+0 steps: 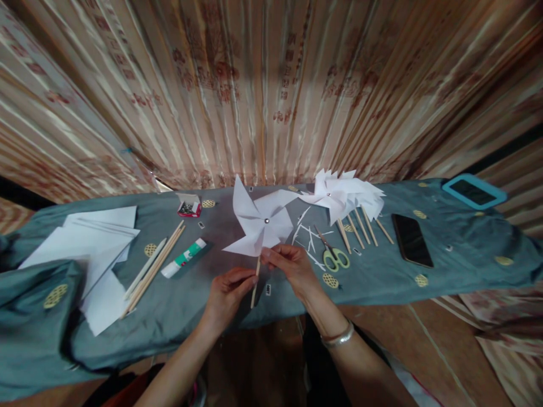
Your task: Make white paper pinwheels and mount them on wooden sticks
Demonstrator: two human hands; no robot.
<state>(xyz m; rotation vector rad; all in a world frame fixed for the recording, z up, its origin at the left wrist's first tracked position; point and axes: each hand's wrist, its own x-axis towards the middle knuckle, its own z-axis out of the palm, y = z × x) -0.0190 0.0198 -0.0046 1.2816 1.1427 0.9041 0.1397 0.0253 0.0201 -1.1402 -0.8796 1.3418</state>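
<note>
A white paper pinwheel (250,217) with a silver pin at its centre is held up above the cloth, its blades spread. Its thin wooden stick (253,298) points down toward me. My left hand (224,297) pinches the stick midway along. Just under the blades, my right hand (292,265) is closed on the top of the same stick, thumb and forefinger near the paper. Right of the hands lie green-handled scissors (335,259) and thin white paper strips (309,240). Several finished pinwheels (339,195) are stacked behind them, sticks toward me.
On the left are white paper sheets (99,237), wooden sticks (156,265), a glue stick (184,258) and a small open red box of pins (189,209). A phone (411,240) and a blue-framed device (474,191) lie right. A curtain (263,96) hangs behind the cloth-covered table (373,277).
</note>
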